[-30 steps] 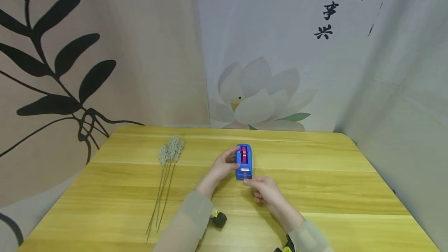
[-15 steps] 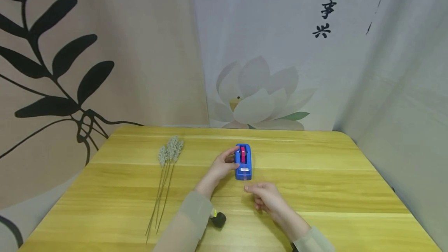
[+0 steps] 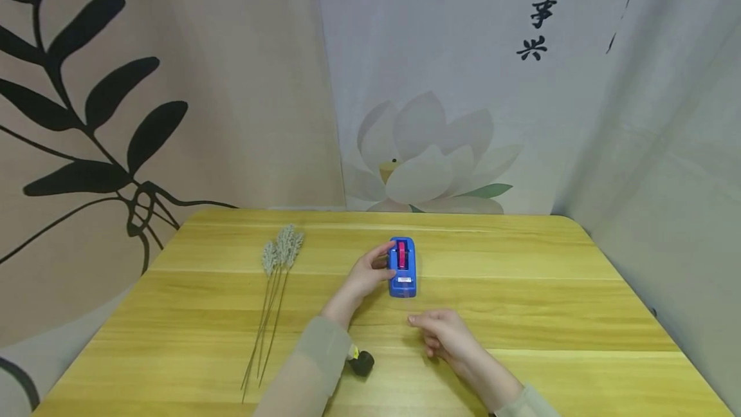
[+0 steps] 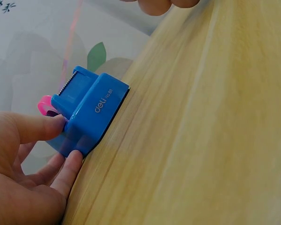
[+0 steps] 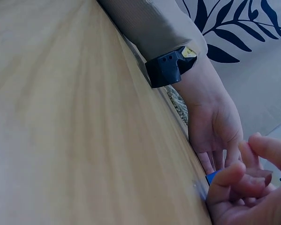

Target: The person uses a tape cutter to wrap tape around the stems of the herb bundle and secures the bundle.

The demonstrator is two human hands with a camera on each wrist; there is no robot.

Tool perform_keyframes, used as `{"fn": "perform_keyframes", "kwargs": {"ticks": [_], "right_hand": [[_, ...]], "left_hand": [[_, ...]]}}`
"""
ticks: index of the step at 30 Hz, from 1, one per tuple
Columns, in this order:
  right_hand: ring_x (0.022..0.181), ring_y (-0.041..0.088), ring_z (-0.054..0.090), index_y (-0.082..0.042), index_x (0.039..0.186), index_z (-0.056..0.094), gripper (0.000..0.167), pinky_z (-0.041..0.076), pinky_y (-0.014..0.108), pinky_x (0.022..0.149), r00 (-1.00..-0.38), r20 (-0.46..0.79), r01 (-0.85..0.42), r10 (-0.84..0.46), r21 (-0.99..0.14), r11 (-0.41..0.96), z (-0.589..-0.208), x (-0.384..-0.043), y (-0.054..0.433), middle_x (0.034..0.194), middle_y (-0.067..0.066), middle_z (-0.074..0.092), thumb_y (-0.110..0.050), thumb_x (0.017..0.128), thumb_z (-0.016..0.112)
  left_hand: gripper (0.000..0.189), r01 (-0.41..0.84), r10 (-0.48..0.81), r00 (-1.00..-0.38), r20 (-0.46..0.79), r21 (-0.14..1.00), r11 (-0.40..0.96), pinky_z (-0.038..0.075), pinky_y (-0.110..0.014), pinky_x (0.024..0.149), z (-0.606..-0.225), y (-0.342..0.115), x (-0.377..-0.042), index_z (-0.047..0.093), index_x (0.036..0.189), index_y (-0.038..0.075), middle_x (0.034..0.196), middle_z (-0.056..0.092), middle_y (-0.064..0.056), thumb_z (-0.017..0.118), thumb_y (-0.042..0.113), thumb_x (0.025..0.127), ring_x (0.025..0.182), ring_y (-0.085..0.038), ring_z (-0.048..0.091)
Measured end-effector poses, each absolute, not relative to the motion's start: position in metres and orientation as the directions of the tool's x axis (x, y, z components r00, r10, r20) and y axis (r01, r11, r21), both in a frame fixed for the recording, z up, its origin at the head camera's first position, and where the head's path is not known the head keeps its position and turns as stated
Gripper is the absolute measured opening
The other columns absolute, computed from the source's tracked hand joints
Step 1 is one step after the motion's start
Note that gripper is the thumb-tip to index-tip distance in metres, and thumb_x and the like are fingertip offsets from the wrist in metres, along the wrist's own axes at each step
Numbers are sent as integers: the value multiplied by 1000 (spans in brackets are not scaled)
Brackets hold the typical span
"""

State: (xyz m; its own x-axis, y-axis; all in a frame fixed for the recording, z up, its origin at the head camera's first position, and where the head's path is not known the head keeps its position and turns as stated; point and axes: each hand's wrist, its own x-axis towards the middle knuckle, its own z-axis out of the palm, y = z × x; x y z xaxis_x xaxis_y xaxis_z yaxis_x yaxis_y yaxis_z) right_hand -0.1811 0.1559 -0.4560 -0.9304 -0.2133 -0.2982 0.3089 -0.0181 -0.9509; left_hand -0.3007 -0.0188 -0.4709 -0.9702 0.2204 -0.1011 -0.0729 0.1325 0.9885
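You are keeping your left hand [image 3: 368,273] on the blue tape dispenser [image 3: 411,269], which is standing on the table [image 3: 550,314] near the middle of its far half, its narrow front end facing you. Your left fingers are curling around its left side, with the thumb pressing near the pink tape roll [image 3: 402,255] and the fingertips reaching down along the body, so they are spreading only as wide as the dispenser. White "deli" lettering [image 4: 100,105] is showing on its side in the left wrist view. From the serrated cutter [image 4: 67,83], a narrow pink tape strip [image 4: 72,30] is running away in the direction of your right hand [image 3: 444,334].

That right hand is hovering over the table, nearer to you than the dispenser and apart from it. Its thumb and forefinger are pinching the strip, with little gap between them, and the other fingers are curling in toward the palm; the strip is showing too faintly there to make out its end.

To the left of your left arm, dried grass stems [image 3: 271,314] with grey-green plumes are lying on the table, well apart from both hands. A black wrist camera [image 3: 362,364] is sitting at your left cuff.
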Motion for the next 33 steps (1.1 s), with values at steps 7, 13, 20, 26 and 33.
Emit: {"fn": "perform_keyframes", "kwargs": {"ticks": [7,13,20,26,33], "right_hand": [[49,8,35,5,89,68,19,41,22,51,-933,-289,301,-215,-953,-21,-456,-177,156,53,-6,36,-14,89,67],[47,8,40,8,89,68,24,40,23,49,-935,-291,287,-201,-957,49,-457,-174,155,49,-6,37,-15,86,68],[42,7,38,10,88,68,26,37,21,41,-942,-262,244,-210,-964,109,-456,-174,153,49,-6,36,-15,85,70],[39,6,37,8,86,69,25,36,20,38,-943,-251,221,-216,-963,154,-458,-175,153,47,-6,36,-17,85,71],[38,5,31,5,83,69,22,28,19,38,-930,-285,245,-231,-951,187,-461,-176,159,47,-8,34,-17,85,71]], "left_hand": [[58,-81,214,-971,-111,986,143,33,-58,103,-471,-19,-300,54,139,27,144,46,-10,66,1,89,128,-34,44],[58,-86,215,-970,-117,985,147,33,-58,104,-470,-19,-300,54,139,28,144,46,-10,66,2,89,128,-33,45],[59,-70,224,-969,-103,986,150,33,-59,103,-471,-22,-302,53,140,26,144,46,-11,67,1,88,127,-35,45],[59,-66,222,-970,-99,986,151,33,-59,102,-471,-23,-302,53,140,26,144,46,-12,67,1,88,127,-36,45],[58,-70,234,-967,-104,986,148,33,-59,103,-471,-21,-301,53,140,27,145,45,-11,67,2,89,129,-35,44]]}}
